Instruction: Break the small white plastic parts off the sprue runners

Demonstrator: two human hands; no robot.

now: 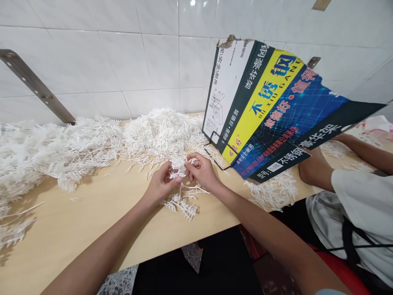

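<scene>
Sprawling across the left of the frame, a white plastic heap (61, 147) is covering the counter (76, 229). At centre, the left hand (161, 184) and right hand (201, 170) are pinching a comb-like white strip (181, 174), fingers closed on it, its long axis lying left-right. More strips (184, 205) are lying below, near the counter's front edge. A printed cardboard panel (276, 110) is leaning upper right.

I hold both forearms stretched forward, my left hand (161, 184) and right hand (201, 170) meeting at the fingertips, fingers curled in a pinch.
</scene>
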